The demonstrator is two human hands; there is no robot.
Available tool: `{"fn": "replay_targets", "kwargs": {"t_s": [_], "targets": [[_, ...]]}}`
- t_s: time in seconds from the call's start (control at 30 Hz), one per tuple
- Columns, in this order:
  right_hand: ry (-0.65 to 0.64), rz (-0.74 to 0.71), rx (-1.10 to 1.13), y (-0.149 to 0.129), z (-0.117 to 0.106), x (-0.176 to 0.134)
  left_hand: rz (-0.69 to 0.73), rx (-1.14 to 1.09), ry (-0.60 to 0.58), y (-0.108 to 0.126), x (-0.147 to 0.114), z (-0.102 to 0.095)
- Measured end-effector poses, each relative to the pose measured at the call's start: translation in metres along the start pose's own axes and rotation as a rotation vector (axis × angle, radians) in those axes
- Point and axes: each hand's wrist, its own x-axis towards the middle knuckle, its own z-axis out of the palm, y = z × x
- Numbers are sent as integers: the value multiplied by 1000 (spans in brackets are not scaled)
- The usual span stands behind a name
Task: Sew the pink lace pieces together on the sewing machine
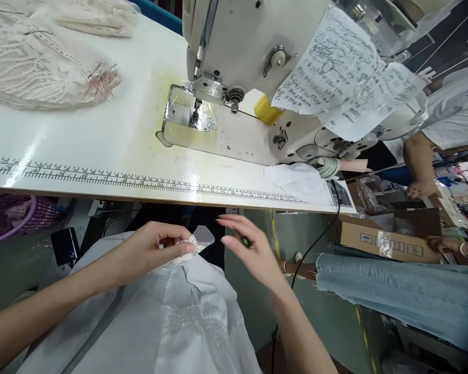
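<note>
My left hand (166, 244) is closed in a pinch on a white garment (140, 317), at an edge with openwork lace trim (193, 243). A small pale flap (203, 236) sticks out past the fingertips. The garment spreads over my lap, with gathered stitching on it. My right hand (253, 249) is just right of the flap, apart from it, its fingers stretched toward the left. Tucked in its palm is a small green-and-black thing (246, 242), mostly hidden by the fingers, so its kind cannot be made out.
A sewing machine (249, 47) stands on the white table (113, 140), with a ruler (140, 182) printed along the front edge. White lacy pieces (35, 67) lie at left. A purple basket (33, 213) sits below. At right are a cardboard box (390, 239), a hanging cable (315, 249) and other people.
</note>
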Motion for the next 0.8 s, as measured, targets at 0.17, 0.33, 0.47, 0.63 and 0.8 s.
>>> {"fn": "replay_targets", "kwargs": {"t_s": [0.17, 0.33, 0.47, 0.63, 0.8], "targets": [[-17, -133, 256, -16, 44, 10, 134, 167, 172, -9, -8, 4], [-113, -353, 229, -19, 45, 2, 624, 557, 467, -21, -9, 6], [38, -294, 246, -22, 39, 5, 920, 810, 507, -22, -4, 5], [-96, -286, 183, -18, 38, 13, 933, 825, 522, -22, -4, 6], [-105, -286, 191, -15, 40, 17, 899, 830, 535, -24, -6, 4]]}}
